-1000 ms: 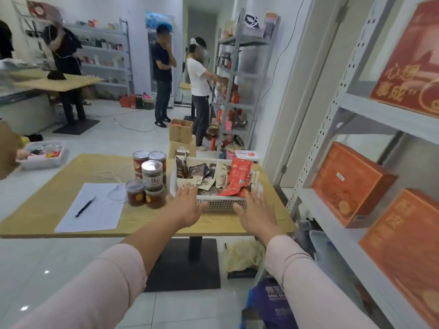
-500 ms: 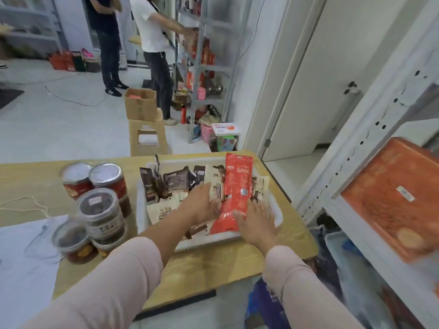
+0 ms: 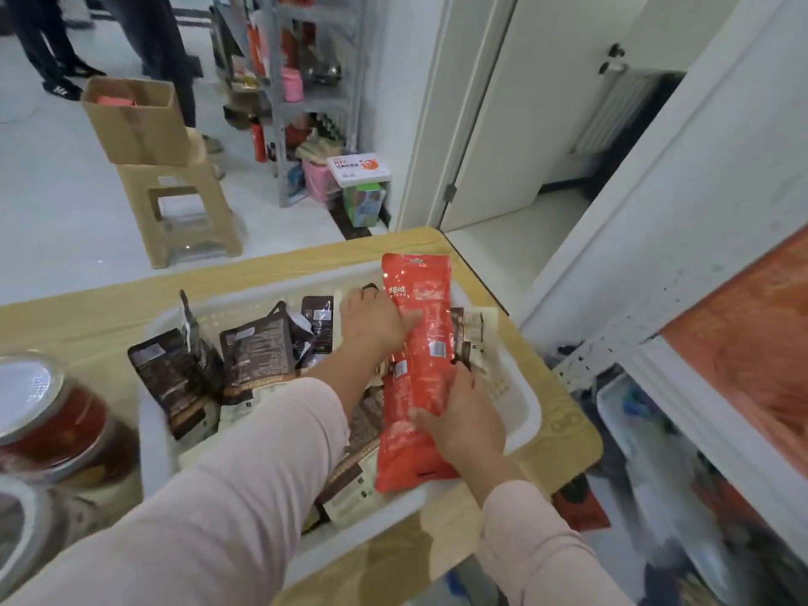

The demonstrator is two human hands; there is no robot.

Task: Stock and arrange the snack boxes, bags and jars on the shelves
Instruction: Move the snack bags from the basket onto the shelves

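Red bag, long, glossy, in right hand.

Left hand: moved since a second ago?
Yes: left hand went from the near rim of the white plastic basket forward onto the long red snack bag.

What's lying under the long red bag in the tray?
Beige and brown snack packets poke out beneath the red bag, inside the white tray. Whatever lies directly under its middle is covered.
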